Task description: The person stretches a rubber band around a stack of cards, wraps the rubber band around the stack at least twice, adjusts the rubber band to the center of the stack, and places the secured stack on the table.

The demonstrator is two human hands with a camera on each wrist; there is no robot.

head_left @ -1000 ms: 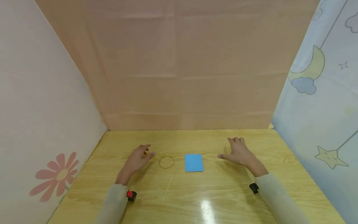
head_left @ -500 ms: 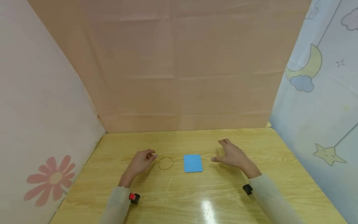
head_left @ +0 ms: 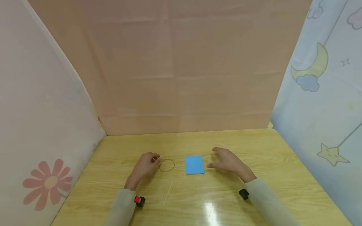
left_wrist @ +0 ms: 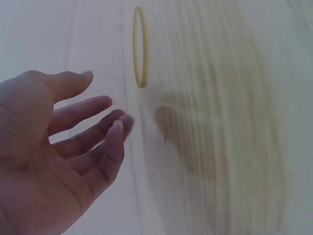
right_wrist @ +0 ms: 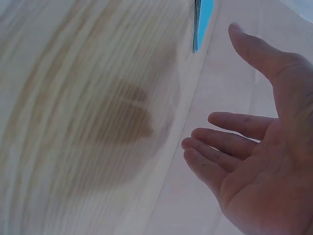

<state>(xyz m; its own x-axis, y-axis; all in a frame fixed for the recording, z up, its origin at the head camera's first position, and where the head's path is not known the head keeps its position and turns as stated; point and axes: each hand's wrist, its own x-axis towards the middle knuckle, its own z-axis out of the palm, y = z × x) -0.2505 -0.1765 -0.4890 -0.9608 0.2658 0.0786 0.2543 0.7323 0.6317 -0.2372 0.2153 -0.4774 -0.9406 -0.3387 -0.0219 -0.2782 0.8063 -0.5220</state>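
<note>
A thin yellowish rubber band [head_left: 167,171] lies as a loose ring on the wooden table [head_left: 181,194]; in the left wrist view the same rubber band [left_wrist: 145,58] appears edge-on. Just left of it is my left hand [head_left: 146,164], fingertips right at the ring's edge, fingers loosely bent with nothing between them. To the ring's right lies a flat blue square stack [head_left: 194,165], whose layered edges show in the right wrist view [right_wrist: 203,27]. My right hand [head_left: 227,161] hovers at the stack's right side, thumb and fingers spread apart, holding nothing.
A tan cloth backdrop [head_left: 175,78] rises behind the table's far edge. Patterned cloth walls stand at the left [head_left: 42,110] and the right [head_left: 308,125]. A pale line [head_left: 168,192] marks the tabletop below the rubber band.
Both hands have moved inward, the left toward the rubber band and the right toward the blue stack. The right hand has also come lower. The rubber band and stack stay in place.
</note>
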